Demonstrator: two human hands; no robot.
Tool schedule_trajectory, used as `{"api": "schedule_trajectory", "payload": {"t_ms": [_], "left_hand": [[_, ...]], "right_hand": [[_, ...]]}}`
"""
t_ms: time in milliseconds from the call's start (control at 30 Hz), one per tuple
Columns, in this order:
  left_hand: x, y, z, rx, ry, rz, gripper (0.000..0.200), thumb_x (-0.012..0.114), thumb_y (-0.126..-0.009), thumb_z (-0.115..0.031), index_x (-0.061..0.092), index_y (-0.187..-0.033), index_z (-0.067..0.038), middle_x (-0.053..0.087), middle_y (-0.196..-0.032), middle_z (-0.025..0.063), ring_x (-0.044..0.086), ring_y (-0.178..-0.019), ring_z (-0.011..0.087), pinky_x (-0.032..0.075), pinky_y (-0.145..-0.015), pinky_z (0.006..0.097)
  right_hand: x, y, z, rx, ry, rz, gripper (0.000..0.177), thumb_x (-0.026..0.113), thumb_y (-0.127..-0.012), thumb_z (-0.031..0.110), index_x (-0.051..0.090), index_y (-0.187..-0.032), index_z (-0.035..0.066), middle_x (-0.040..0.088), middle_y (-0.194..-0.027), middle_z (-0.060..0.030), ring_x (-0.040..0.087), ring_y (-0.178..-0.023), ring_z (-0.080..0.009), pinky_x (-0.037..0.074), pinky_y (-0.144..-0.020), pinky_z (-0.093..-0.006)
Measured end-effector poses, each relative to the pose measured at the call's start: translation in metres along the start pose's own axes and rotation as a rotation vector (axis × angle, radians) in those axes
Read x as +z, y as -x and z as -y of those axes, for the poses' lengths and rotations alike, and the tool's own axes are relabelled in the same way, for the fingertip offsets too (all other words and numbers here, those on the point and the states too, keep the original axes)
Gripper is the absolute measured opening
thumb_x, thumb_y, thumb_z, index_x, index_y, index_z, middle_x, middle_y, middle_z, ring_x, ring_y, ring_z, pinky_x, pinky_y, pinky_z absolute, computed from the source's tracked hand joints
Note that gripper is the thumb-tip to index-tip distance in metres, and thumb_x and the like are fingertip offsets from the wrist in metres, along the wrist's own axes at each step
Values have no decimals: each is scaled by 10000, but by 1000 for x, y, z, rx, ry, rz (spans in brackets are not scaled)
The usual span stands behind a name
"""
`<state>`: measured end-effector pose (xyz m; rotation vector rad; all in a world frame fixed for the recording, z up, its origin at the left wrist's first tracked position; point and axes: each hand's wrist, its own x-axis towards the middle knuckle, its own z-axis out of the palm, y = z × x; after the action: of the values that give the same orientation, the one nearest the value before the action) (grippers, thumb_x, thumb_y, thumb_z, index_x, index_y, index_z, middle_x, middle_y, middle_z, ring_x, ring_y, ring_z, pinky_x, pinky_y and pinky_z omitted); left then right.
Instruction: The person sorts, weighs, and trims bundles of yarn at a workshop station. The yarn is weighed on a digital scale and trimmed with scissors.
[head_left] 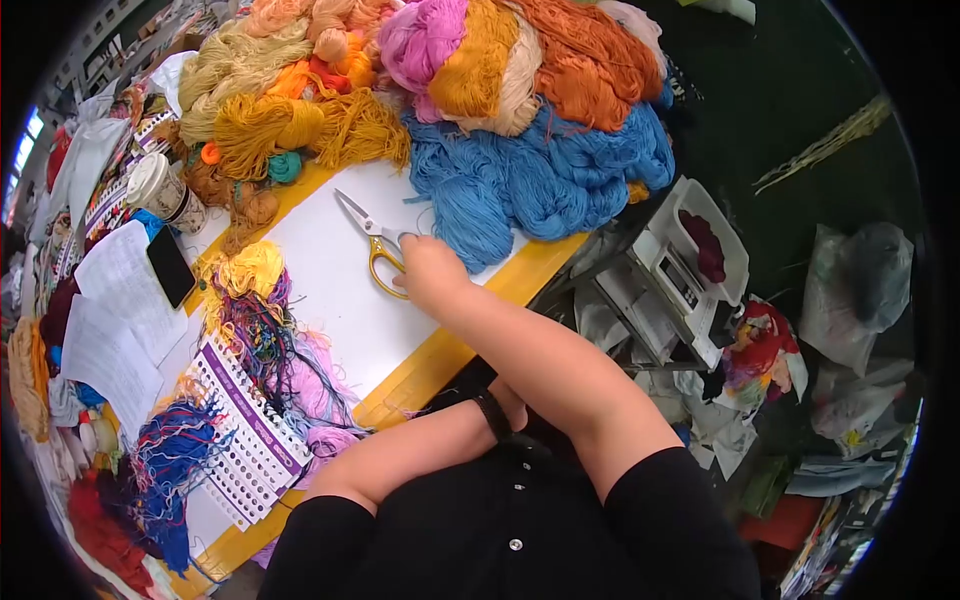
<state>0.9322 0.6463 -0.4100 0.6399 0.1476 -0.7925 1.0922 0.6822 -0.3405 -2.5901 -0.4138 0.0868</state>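
The scissors (373, 230) are lying on the white top of the table (335, 285), a little above and left of the frame's middle. Their slim silver blades are pointing to the upper left and look slightly parted, narrowing to fine tips; around the joint the metal is turning gold, and one rounded gold loop is showing whole below it. The other loop is sitting by the right hand (434, 268), paler and partly covered. That hand is reaching in near the centre of the frame and is touching the handles — its fingers are bending down at the loops, though I cannot tell whether they are pinching them. The left hand (510, 406), wearing a black band (493, 413) at the wrist, is tucking under the right forearm below the centre; its fingers are hidden, so I cannot tell how they are set. Just right of the scissors, blue yarn (545, 180) is spilling over the table, while mustard yarn (265, 125) is heaping at the upper left. Mixed threads (262, 325) are trailing down the left half — beside a phone (171, 268) and a printed card (250, 435).
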Motion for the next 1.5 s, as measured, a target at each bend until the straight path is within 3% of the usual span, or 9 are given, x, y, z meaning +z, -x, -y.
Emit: {"api": "schedule_trajectory", "payload": {"t_ms": [200, 333, 400, 500, 567, 733, 933, 1167, 1500], "left_hand": [[25, 9, -26, -126, 36, 49, 298, 623, -896, -265, 564, -1148, -119, 608, -1123, 30, 543, -1048, 164, 447, -842, 333], [51, 15, -32, -302, 10, -166, 42, 610, -802, -132, 569, -801, -123, 547, -632, 11, 548, -543, 162, 452, -505, 289], [41, 16, -38, -385, -43, -7, 45, 592, -738, -91, 589, -693, -87, 585, -662, 46, 602, -632, 195, 504, -562, 332], [76, 31, -64, -174, -159, -47, 183, 558, -917, -249, 584, -882, -71, 593, -705, 25, 584, -615, 153, 492, -559, 275], [85, 26, -92, -378, 52, 176, 242, 549, -895, -106, 554, -1080, 49, 479, -677, -24, 473, -608, 77, 408, -582, 211], [161, 56, -128, -338, 10, 338, 322, 461, -948, -125, 489, -1190, 85, 463, -712, -13, 450, -646, 101, 412, -626, 225], [200, 59, -143, -341, -42, 450, 324, 430, -969, -136, 468, -1204, 84, 473, -727, 7, 462, -662, 122, 425, -642, 238], [222, 48, -178, -246, -61, 443, 312, 436, -967, -97, 470, -1206, 101, 448, -730, 3, 450, -665, 103, 421, -645, 221], [239, 45, -230, -123, -148, 485, 349, 449, -964, -56, 423, -1267, 113, 414, -744, 1, 433, -684, 95, 412, -657, 215]], "right_hand": [[-23, 21, -5, 167, 2, 351, 255, 606, -723, 126, 624, -922, -32, 661, -922, -223, 653, -842, -332, 517, -784, -420], [-77, 71, -23, 436, -937, 574, 241, 658, -782, 225, 659, -879, 5, 630, -787, -69, 603, -694, -145, 466, -592, -270], [-117, 127, -28, 303, -1308, 434, 242, 673, -801, 209, 648, -948, 19, 621, -788, -37, 585, -668, -116, 466, -593, -249], [-193, 220, -37, 153, -1315, 271, 344, 649, -808, 86, 551, -1124, -10, 657, -937, -72, 628, -792, -132, 499, -701, -253], [-223, 284, -40, 178, -1209, -47, 450, 685, -762, 15, 499, -1171, -10, 637, -1020, -107, 630, -827, -168, 508, -774, -281], [-220, 395, -58, 416, -1020, -499, 374, 765, -713, 48, 522, -997, 25, 641, -849, -89, 604, -743, -120, 483, -654, -233], [-113, 420, -63, 591, -1083, -185, 345, 761, -761, 79, 535, -1015, 19, 667, -1001, -94, 610, -926, -152, 482, -833, -283], [-76, 416, -56, 686, -1216, -66, 372, 727, -817, 148, 503, -1069, -9, 641, -913, -80, 635, -766, -123, 519, -668, -268], [-58, 409, -73, 637, -1634, -8, 344, 722, -784, 100, 473, -1005, 10, 651, -964, -151, 646, -836, -183, 501, -677, -258]]}}
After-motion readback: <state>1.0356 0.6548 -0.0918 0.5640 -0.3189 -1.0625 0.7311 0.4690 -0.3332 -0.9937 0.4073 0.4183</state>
